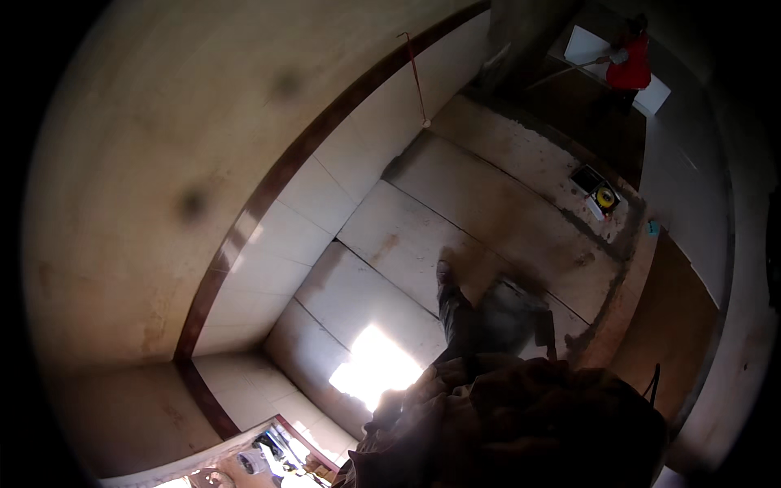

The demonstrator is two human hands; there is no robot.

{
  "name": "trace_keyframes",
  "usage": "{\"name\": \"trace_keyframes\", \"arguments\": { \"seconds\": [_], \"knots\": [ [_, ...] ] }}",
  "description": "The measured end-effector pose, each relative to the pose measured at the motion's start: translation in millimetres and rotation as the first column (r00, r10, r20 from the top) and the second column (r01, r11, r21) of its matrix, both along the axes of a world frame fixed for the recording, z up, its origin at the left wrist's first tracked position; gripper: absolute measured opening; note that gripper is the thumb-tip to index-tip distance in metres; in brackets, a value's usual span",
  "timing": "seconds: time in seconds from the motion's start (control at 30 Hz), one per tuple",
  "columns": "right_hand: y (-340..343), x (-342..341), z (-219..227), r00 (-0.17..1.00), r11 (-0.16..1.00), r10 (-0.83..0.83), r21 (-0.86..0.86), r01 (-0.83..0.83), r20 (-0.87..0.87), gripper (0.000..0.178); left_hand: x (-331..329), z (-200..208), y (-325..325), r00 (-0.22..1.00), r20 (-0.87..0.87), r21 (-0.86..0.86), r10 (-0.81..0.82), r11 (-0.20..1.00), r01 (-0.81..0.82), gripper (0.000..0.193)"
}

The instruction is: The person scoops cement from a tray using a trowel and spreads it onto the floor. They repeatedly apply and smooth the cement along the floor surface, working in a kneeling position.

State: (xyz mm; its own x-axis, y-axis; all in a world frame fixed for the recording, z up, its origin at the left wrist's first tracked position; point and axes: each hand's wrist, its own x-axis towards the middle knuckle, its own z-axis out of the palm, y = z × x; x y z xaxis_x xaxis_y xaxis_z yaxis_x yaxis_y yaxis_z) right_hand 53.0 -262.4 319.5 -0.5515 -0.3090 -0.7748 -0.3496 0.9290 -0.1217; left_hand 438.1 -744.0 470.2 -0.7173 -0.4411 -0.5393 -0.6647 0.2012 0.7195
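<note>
Pale floor slabs [407, 220] already reach the white wall tiles [313, 191], a rough grey strip [600, 320] lies uncovered along the slabs' right edge, and I cannot tell what the hidden hands hold.

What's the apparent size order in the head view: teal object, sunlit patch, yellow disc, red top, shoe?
Largest to smallest:
1. Sunlit patch
2. Red top
3. Yellow disc and shoe: too close to rank
4. Teal object
</note>
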Motion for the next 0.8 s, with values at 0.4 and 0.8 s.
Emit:
{"name": "trace_keyframes", "arguments": {
  "seconds": [0.4, 0.8],
  "knots": [
    [-298.0, -134.5, 80.4, 0.782, 0.740, -0.614, -0.268, 0.617, 0.104, 0.052, -138.3, 1.3, -277.8, 0.762, 0.245, -0.436, -0.600, 0.633, 0.639, 0.017],
    [-349.0, -83.5, 62.8, 0.110, 0.092, -0.986, -0.143, 0.986, 0.124, 0.034, -521.6, 29.6, -370.1, 0.379, 0.217, -0.298, -0.900, 0.308, 0.903, 0.011]
  ]
}}
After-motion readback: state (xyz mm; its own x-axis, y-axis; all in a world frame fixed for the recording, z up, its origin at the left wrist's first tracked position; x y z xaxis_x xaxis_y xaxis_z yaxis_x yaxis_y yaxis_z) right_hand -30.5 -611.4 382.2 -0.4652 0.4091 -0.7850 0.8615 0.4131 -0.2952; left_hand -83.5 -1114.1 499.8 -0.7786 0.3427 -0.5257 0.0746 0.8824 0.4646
